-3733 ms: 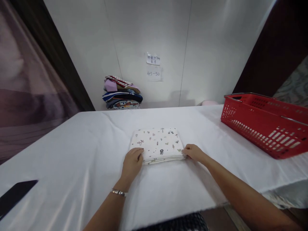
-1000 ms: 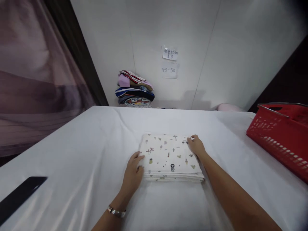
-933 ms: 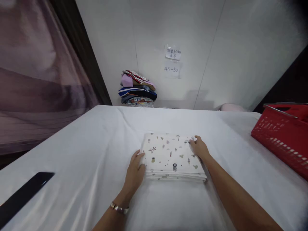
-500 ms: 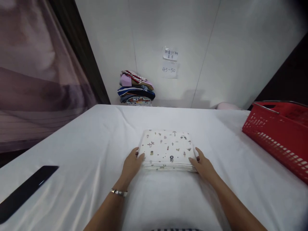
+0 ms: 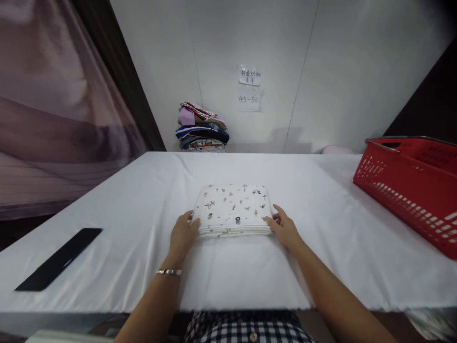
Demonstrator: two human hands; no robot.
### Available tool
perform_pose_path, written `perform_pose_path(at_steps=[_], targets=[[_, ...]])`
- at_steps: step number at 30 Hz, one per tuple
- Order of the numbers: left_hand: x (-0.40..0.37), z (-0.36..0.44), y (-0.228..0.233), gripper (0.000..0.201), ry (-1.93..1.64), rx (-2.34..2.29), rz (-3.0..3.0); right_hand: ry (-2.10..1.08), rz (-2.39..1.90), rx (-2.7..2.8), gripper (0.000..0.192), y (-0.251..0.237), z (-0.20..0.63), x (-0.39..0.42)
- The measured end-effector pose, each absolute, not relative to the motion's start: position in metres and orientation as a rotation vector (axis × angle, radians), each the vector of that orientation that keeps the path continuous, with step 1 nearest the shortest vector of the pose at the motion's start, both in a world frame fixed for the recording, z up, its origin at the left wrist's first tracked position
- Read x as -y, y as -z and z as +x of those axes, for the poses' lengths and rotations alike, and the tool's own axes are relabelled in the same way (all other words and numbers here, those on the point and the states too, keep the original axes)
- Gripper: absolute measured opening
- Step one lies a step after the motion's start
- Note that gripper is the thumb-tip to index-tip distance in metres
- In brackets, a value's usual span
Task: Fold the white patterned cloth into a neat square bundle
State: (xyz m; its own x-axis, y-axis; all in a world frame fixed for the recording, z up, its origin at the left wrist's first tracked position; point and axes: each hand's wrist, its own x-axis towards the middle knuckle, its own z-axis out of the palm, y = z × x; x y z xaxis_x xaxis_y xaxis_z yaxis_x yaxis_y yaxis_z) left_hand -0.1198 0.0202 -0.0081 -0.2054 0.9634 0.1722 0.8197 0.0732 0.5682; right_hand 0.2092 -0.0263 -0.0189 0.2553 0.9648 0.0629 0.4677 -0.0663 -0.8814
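Observation:
A white folded cloth [image 5: 232, 205] with small printed figures, among them palm trees, lies flat on the white-covered table. Its stacked layers show along the near edge. My left hand [image 5: 183, 233] holds the left side near the front corner, thumb on the top. At the right near corner, my right hand [image 5: 285, 228] has its thumb on the upper face and its fingers along the side. Both hands are partly curled around the cloth, and some fingertips are hidden.
A red plastic basket [image 5: 407, 190] stands at the right. On the left lies a flat black object [image 5: 59, 262]. Folded clothes [image 5: 203, 128] are piled behind the table's far edge, against a wall with handwritten paper notes [image 5: 249, 88]. A curtain [image 5: 64, 109] hangs at left.
The view has shifted, so the table's front edge and a checked garment now show. The folded cloth sits further left and higher in the picture, with both hands still at its sides.

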Motion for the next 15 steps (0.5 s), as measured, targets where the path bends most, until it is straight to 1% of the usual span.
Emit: perform_pose_path(at_steps=[3,5,7,9,12,15], targets=[[-0.015,-0.114,0.005,0.035,-1.013,-2.105,2.025,-0.736,-1.585,1.216,0.037,0.017,0.221,0.033],[-0.011,-0.105,0.001,0.029,-1.169,-1.969,2.235,-0.768,-1.575,1.147,0.028,0.016,0.227,0.037],[-0.007,-0.089,-0.002,0.023,-1.233,-1.745,2.393,-0.806,-1.571,1.143,0.026,0.016,0.229,0.039],[-0.002,-0.066,-0.005,0.019,-1.187,-1.523,2.476,-0.815,-1.567,1.21,0.024,0.019,0.229,0.04],[0.004,-0.026,-0.01,0.017,-1.05,-1.213,2.57,-0.821,-1.578,1.295,0.021,0.024,0.226,0.04],[0.007,0.011,-0.014,0.015,-0.935,-1.059,2.606,-0.876,-1.597,1.298,0.022,0.025,0.226,0.041]])
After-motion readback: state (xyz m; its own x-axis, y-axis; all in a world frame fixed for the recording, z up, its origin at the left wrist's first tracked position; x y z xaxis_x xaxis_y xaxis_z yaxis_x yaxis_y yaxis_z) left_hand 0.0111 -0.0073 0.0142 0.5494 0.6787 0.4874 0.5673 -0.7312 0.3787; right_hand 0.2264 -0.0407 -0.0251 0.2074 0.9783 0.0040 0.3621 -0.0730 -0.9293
